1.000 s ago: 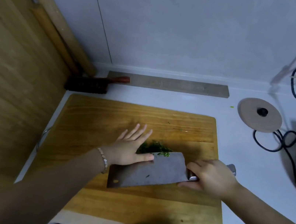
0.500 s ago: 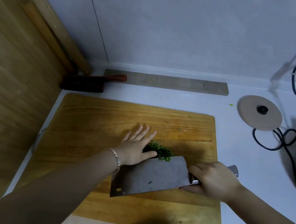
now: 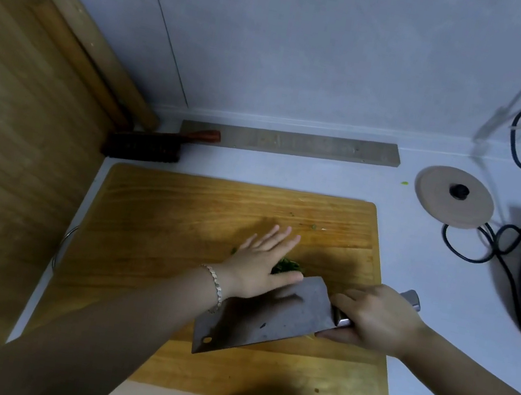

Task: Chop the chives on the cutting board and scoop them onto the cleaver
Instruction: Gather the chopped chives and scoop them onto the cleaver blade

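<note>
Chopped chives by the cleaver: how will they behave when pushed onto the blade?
Probably loose and light: the chives form a small green heap of fine bits, so they should slide under the left hand. Some may scatter; stray flecks already dot the cutting board. A few may cling to the cleaver.

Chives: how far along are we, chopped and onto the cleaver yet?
Chopping looks done: the chives sit as a small cut green pile on the cutting board. In hand: the left hand, fingers spread, covers the pile beside the cleaver, gripped by the right hand. Left: nothing visibly on the blade yet.
</note>
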